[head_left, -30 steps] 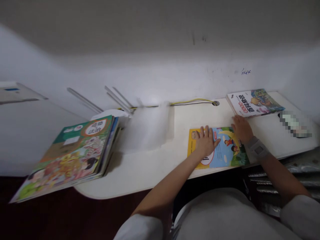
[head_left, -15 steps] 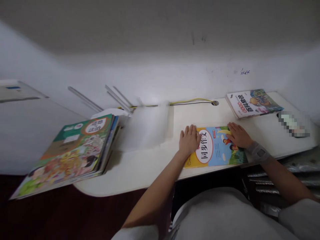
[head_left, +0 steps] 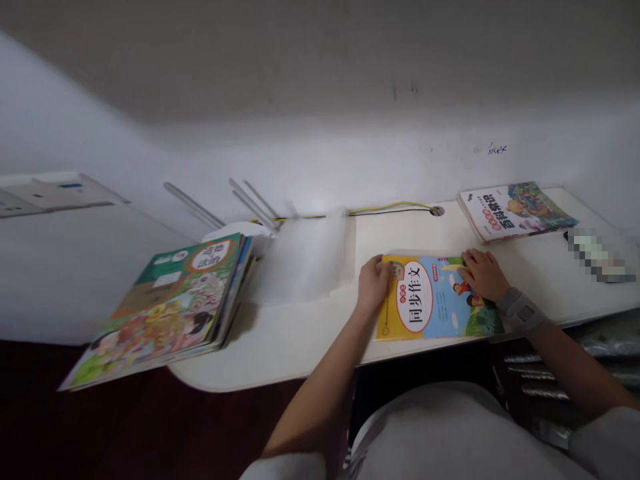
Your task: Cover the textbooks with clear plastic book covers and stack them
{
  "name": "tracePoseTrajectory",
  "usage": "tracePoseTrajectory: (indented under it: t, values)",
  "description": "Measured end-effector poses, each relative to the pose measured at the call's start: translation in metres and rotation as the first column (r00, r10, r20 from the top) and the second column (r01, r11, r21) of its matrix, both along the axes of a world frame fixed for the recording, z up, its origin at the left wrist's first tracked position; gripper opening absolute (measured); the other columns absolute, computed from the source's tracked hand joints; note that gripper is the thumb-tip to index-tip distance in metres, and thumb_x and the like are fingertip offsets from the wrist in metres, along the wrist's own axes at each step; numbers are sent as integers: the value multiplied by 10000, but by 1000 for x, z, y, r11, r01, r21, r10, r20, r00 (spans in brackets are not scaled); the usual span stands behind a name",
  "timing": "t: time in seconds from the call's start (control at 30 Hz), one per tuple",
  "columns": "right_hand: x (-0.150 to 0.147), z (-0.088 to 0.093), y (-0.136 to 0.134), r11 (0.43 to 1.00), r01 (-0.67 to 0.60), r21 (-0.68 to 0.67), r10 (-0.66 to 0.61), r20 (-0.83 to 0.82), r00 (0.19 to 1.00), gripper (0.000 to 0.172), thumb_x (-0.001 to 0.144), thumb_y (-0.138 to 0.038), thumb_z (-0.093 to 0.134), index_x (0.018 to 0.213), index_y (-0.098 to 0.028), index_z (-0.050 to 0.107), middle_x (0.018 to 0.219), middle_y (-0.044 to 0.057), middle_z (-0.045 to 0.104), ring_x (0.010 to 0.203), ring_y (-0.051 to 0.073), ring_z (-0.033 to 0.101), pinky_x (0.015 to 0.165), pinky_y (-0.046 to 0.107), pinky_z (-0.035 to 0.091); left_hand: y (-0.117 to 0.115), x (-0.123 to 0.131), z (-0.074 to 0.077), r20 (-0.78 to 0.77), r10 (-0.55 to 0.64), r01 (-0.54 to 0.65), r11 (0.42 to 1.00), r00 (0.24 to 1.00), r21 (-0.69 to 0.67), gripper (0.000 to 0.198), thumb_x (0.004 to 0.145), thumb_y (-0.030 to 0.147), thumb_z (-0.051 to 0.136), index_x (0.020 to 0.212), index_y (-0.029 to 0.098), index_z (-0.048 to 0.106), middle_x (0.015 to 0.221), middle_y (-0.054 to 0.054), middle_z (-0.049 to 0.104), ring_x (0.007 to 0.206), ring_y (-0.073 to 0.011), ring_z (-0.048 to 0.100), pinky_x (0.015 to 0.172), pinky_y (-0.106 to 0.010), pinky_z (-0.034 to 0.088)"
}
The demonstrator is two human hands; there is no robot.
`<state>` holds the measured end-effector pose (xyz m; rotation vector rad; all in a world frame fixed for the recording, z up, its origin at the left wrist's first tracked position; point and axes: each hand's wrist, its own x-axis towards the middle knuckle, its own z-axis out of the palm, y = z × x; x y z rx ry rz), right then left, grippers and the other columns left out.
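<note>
A yellow and blue workbook [head_left: 440, 307] with a cartoon cover lies flat near the front edge of the white desk [head_left: 270, 353]. My left hand [head_left: 373, 287] is closed round its upper left edge, thumb on the cover and fingers curled out of sight. At the upper right corner, my right hand [head_left: 486, 275] grips the same workbook, its thumb on the cover and the fingers over the far edge. A band with a dark square face is on my right wrist. Left of the workbook are translucent plastic book covers [head_left: 305, 260].
A stack of picture-covered books [head_left: 170, 300] juts past the desk's left end. More books [head_left: 515, 210] are at the back right, beside a blurred-out phone-like object [head_left: 597, 253]. A yellow cable [head_left: 395, 205] runs along the wall into a desk hole.
My left hand has gone from lying spread on the workbook's corner to curling round its edge. The right hand stays at the upper right corner. The view has shifted slightly left.
</note>
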<state>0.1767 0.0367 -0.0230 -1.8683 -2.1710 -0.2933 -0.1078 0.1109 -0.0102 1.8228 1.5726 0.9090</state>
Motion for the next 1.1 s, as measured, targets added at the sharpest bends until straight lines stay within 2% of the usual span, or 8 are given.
tracePoseTrajectory:
  t: [0.13, 0.2, 0.27, 0.43, 0.6, 0.73, 0.9, 1.1]
  values:
    - [-1, 4, 3, 1000, -10, 14, 10, -4, 1000, 411, 913, -380, 387, 1189, -121, 548, 1147, 154, 593, 1046, 266, 512, 984, 440, 271, 8, -2, 11, 437, -24, 122, 972, 899, -199, 675, 741, 318, 611, 1355, 198, 359, 698, 37, 604, 558, -122, 597, 549, -239, 473]
    - [-2, 5, 4, 1000, -23, 13, 23, -10, 1000, 412, 917, -381, 380, 1192, -124, 546, 1135, 147, 597, 1042, 266, 508, 989, 440, 260, 13, -3, 19, 543, -94, 269, 930, 835, -252, 749, 679, 292, 673, 1357, 204, 367, 655, 59, 593, 536, -117, 591, 539, -235, 470]
    - [-2, 6, 6, 999, -44, 16, 44, -24, 999, 411, 921, -376, 372, 1203, -129, 540, 1130, 143, 601, 1045, 265, 507, 999, 448, 249, 18, -5, 27, 604, -129, 368, 883, 787, -290, 678, 622, 270, 719, 1249, 166, 484, 675, 37, 626, 580, -129, 613, 572, -249, 489]
    - [3, 15, 11, 993, -100, 69, 109, -142, 984, 401, 899, -375, 417, 1187, -126, 546, 1062, 134, 623, 1009, 261, 533, 997, 456, 287, 26, -10, 34, 629, -98, 390, 854, 771, -344, 384, 526, 277, 792, 836, 141, 613, 699, -6, 673, 618, -141, 621, 620, -275, 501]
    - [24, 36, 17, 976, -215, 7, 199, -411, 890, 328, 827, -346, 512, 1084, -159, 590, 977, 97, 643, 904, 225, 583, 816, 359, 444, 21, -13, 36, 628, -98, 367, 875, 772, -315, 331, 507, 314, 809, 722, 134, 632, 623, 5, 650, 554, -106, 570, 547, -227, 445]
    - [37, 55, 18, 961, -242, -136, 121, -579, 806, 254, 784, -379, 545, 905, -182, 652, 819, 51, 666, 724, 183, 582, 688, 311, 453, 18, -12, 39, 610, -75, 327, 892, 789, -313, 309, 529, 355, 799, 674, 139, 632, 536, 28, 595, 501, -92, 525, 503, -215, 401]
    - [43, 67, 17, 937, -251, -243, 3, -711, 703, 310, 732, -480, 588, 767, -182, 668, 643, 16, 623, 585, 143, 522, 564, 265, 408, 17, -11, 40, 626, -72, 323, 899, 776, -297, 331, 510, 381, 810, 680, 138, 663, 620, -8, 651, 562, -114, 556, 556, -234, 433]
    - [44, 64, 25, 932, -210, -295, -90, -752, 653, 441, 747, -578, 546, 572, -174, 561, 484, -33, 463, 468, 97, 401, 461, 239, 305, 14, -13, 43, 709, -11, 401, 831, 705, -386, 348, 514, 414, 819, 612, 137, 633, 588, -18, 652, 529, -127, 576, 558, -257, 463]
